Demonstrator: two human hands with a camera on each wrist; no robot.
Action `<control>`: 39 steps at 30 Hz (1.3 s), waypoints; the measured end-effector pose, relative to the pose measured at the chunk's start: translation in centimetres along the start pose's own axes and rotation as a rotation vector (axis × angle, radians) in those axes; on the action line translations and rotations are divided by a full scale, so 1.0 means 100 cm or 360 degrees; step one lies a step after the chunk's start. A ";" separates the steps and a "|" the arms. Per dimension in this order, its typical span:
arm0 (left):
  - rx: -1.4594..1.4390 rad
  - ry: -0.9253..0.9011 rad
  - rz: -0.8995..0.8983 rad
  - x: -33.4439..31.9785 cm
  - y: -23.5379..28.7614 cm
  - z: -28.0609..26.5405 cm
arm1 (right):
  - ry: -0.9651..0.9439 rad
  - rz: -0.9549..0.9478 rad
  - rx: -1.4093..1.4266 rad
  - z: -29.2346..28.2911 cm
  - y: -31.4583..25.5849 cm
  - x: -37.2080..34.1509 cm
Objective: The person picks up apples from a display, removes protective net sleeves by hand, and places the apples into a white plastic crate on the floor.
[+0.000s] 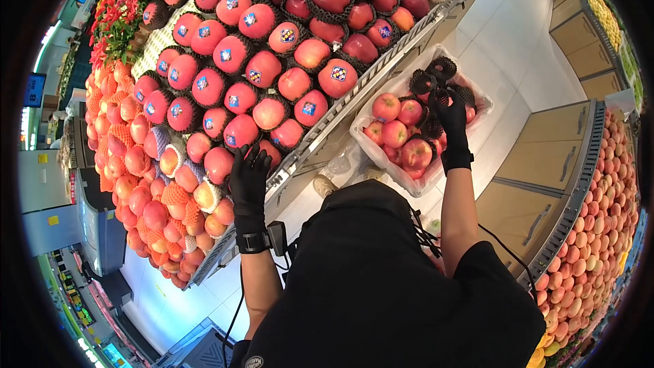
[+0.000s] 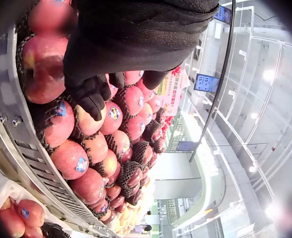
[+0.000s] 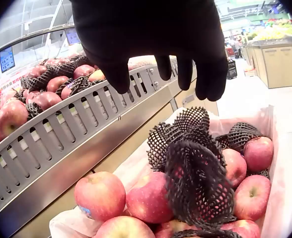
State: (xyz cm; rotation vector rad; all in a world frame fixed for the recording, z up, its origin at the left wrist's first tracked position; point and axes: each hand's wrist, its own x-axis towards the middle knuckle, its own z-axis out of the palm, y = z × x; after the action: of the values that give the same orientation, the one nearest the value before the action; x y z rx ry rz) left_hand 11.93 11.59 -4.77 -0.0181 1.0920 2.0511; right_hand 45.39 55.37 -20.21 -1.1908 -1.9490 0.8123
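Observation:
My left hand (image 1: 249, 180), in a black glove, rests at the front edge of the sloped apple display. In the left wrist view its fingers (image 2: 89, 99) hang over red apples (image 2: 89, 121) in black foam nets, and nothing shows between them. My right hand (image 1: 451, 123), also gloved, is over a lined box (image 1: 487, 103) of apples. The right wrist view shows its fingers (image 3: 185, 74) pointing down and apart, just above empty black foam nets (image 3: 198, 183). These nets lie loosely on the red apples (image 3: 101, 195) in the box.
A slotted metal rail (image 3: 86, 114) edges the display beside the box. Apples in orange nets (image 1: 177, 197) fill the display's left end. To the right stands a wooden counter (image 1: 538, 184) with a heap of peach-like fruit (image 1: 586, 232). White tiled floor (image 1: 507, 20) runs behind the box.

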 end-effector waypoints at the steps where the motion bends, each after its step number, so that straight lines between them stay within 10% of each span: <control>1: 0.0005 0.0005 0.0009 0.001 0.000 -0.001 | 0.0025 -0.0056 -0.0024 -0.003 -0.007 0.000; 7: -0.0068 0.0017 0.0000 0.007 0.002 0.001 | 0.0058 0.0144 -0.0038 -0.016 -0.041 0.007; 9: -0.1311 -0.0066 -0.0372 0.018 -0.004 -0.030 | 0.0072 0.0056 -0.0127 -0.019 -0.048 0.008; 11: -0.1338 -0.0083 -0.0355 0.018 -0.003 -0.032 | 0.0037 0.0030 -0.0116 -0.019 -0.058 0.008; 13: -0.0158 0.0031 0.0048 0.008 0.001 -0.006 | -0.0045 0.0071 -0.0018 -0.020 -0.064 0.008; 39: -0.0388 -0.0251 0.0345 0.018 0.014 -0.064 | -0.0790 -0.0071 0.0240 0.073 -0.214 -0.034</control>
State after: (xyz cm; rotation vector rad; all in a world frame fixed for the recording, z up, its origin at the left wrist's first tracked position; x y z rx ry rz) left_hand 7.68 7.81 -8.46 0.1425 0.7708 2.3261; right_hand 30.46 43.03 -8.02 -0.9094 -2.2423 1.3010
